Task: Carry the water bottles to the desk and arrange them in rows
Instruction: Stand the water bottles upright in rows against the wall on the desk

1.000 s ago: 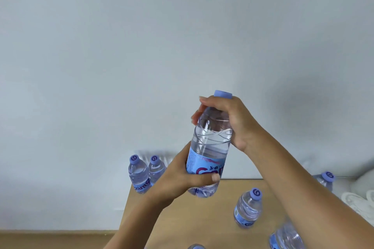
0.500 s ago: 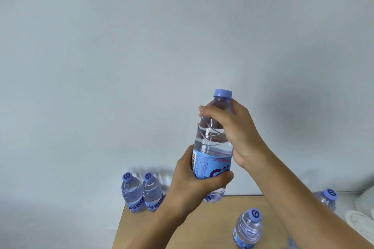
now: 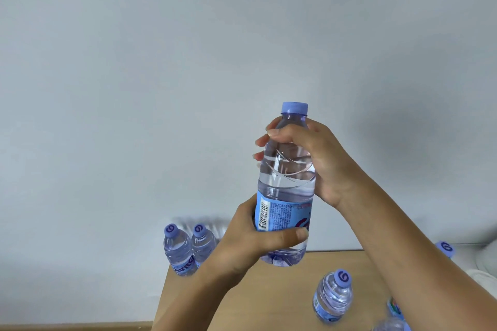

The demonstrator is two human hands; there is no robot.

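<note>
- Held water bottle [image 3: 286, 183]: raised in front of a pale wall [image 3: 161, 62], above the far edge of the tabletop [image 3: 269, 298]; clear of the surface.
- Long axis: close to vertical, cap [image 3: 294, 107] pointing up, base pointing down toward the tabletop; slight lean of the top toward the right.
- Label: blue band around the lower half, barcode panel facing the camera on the left side.
- Left hand [image 3: 250, 242]: wrapped around the lower, labelled part of the held water bottle, thumb laid across the front just under the label, fingers curled behind.
- Right hand [image 3: 320, 158]: wrapped around the shoulder just below the cap, thumb across the front, fingertips showing past the left side of the neck.
- Two standing bottles [image 3: 188, 250]: upright, side by side and touching or nearly so, at the left far corner of the tabletop; caps up. Exact footing on or beyond the corner not clear.
- Single bottle [image 3: 333, 295]: upright on the tabletop, below and right of the held water bottle, cap up.
- Further bottles: a cap [image 3: 445, 248] at the right beyond the right forearm; partial bottle bodies at the lower right edge, mostly hidden.
</note>
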